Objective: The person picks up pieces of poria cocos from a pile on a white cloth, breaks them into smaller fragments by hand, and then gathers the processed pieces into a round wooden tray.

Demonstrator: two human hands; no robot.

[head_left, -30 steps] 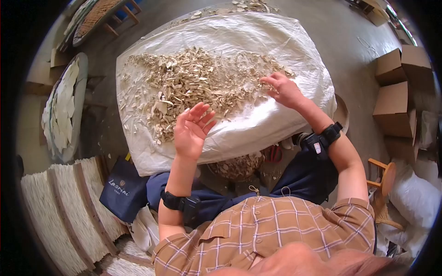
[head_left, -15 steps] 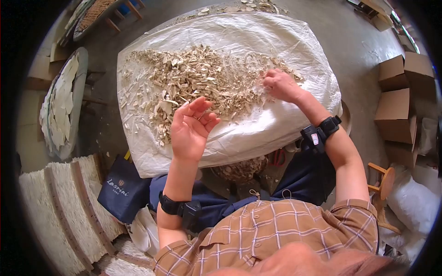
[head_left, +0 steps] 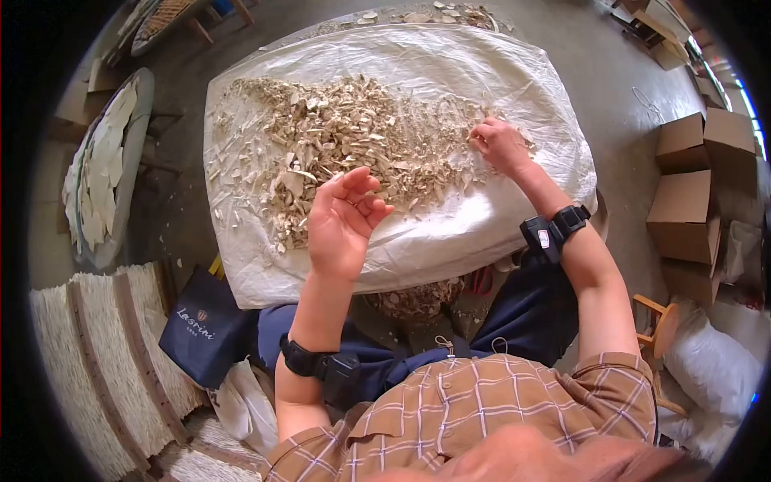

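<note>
A heap of pale, dry broken flakes lies on a white cloth spread over the work surface in front of me. My left hand is raised at the heap's near edge, palm turned up, fingers loosely curled and apart. Nothing shows clearly in its palm. Over the finer crumbs on the right side, my right hand is closed in a pinch. Whatever sits between its fingertips is too small to make out. Finer bits are scattered thinly between the heap and that hand.
On the left stand an oval tray of pale sheets, stacked ribbed white slabs and a dark blue bag. Open cardboard boxes, a wooden stool and white sacks are on the right. A clump of flakes sits below the cloth.
My right hand has shifted slightly right over the crumbs, still pinched. My left hand has moved a little to the right, its fingers still loosely curled. The view has shifted slightly.
</note>
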